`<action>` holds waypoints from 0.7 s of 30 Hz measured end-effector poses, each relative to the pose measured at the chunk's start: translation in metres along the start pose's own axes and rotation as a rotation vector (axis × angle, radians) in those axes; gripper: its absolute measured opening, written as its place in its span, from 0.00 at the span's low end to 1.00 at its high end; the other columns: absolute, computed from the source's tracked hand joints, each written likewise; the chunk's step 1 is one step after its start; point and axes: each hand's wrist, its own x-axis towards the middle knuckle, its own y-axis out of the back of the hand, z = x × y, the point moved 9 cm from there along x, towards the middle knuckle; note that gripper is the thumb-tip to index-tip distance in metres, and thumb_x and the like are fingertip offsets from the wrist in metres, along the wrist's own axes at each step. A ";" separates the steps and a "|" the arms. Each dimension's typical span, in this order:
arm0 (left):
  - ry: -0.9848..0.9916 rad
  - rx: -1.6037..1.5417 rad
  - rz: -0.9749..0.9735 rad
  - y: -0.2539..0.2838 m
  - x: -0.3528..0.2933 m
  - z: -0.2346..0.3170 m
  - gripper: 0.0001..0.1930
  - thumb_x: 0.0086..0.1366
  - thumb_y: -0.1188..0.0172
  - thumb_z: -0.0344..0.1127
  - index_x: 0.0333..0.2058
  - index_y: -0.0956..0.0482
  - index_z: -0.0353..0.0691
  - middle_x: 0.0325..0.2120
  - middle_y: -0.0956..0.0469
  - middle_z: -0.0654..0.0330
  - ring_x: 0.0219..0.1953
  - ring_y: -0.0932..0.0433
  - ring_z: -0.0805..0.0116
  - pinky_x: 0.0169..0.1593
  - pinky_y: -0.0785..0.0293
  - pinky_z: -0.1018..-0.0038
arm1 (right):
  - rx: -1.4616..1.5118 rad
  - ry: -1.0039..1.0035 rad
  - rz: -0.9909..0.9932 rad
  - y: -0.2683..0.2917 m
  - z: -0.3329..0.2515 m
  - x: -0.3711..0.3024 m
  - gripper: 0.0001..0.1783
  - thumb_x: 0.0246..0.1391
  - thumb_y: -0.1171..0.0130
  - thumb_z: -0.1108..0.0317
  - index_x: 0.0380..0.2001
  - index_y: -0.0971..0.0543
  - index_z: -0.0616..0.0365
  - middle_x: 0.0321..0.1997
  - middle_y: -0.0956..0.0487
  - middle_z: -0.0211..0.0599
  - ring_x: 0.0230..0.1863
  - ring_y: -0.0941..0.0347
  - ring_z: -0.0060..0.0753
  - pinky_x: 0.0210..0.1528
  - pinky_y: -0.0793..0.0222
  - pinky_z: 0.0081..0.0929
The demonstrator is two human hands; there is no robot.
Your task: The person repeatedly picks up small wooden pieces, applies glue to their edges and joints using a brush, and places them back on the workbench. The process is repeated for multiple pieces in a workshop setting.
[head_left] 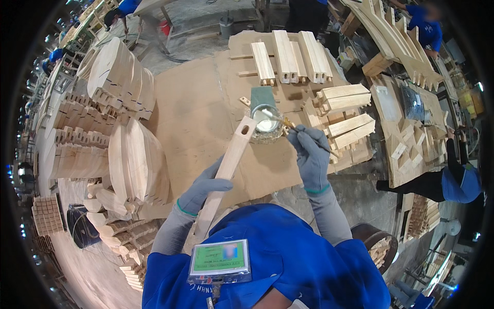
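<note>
My gloved left hand (pixel 206 186) is closed around a pale wooden bar (pixel 230 159) with an oval slot cut near its upper end. The bar slants up and away from me over the cardboard. In my gloved right hand (pixel 311 152) a thin brush (pixel 294 126) is pinched, its tip over a glass jar (pixel 266 125). White glue lies inside the jar, and glue shows around the brush tip. Just behind the jar sits a dark green block (pixel 263 97). The slotted end of the bar comes close to the jar's left side.
Brown cardboard (pixel 188 103) covers the table. Several wooden legs (pixel 288 56) lie at the back, with more wooden pieces (pixel 347 113) on the right. Tall stacks of curved wooden parts (pixel 121 77) line the left. A co-worker in blue (pixel 458 183) is at the right.
</note>
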 end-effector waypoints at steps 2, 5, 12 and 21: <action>-0.019 0.016 -0.040 -0.007 0.000 0.004 0.43 0.41 0.35 0.39 0.59 0.38 0.31 0.45 0.28 0.55 0.47 0.28 0.67 0.53 0.32 0.74 | -0.043 0.047 -0.063 -0.023 -0.016 -0.018 0.06 0.54 0.49 0.84 0.36 0.28 0.65 0.44 0.24 0.47 0.43 0.22 0.37 0.48 0.22 0.33; -0.036 0.003 -0.072 -0.018 -0.003 0.011 0.46 0.39 0.34 0.37 0.59 0.39 0.31 0.46 0.28 0.55 0.49 0.28 0.66 0.55 0.33 0.72 | -0.141 0.089 -0.169 -0.032 -0.022 -0.031 0.06 0.55 0.51 0.83 0.35 0.30 0.63 0.44 0.25 0.48 0.47 0.23 0.41 0.49 0.22 0.36; -0.066 0.022 -0.098 -0.024 -0.007 0.013 0.51 0.36 0.32 0.35 0.63 0.43 0.34 0.49 0.30 0.56 0.52 0.30 0.66 0.59 0.35 0.70 | -0.122 0.054 -0.161 -0.043 -0.023 -0.042 0.04 0.55 0.50 0.82 0.34 0.30 0.65 0.43 0.25 0.50 0.43 0.22 0.39 0.48 0.22 0.35; -0.068 -0.019 -0.080 -0.020 -0.018 0.007 0.53 0.35 0.31 0.33 0.65 0.46 0.35 0.52 0.31 0.57 0.54 0.31 0.67 0.59 0.36 0.70 | -0.023 -0.015 -0.191 -0.034 -0.023 -0.049 0.04 0.56 0.51 0.82 0.35 0.29 0.65 0.43 0.24 0.48 0.43 0.22 0.38 0.49 0.22 0.35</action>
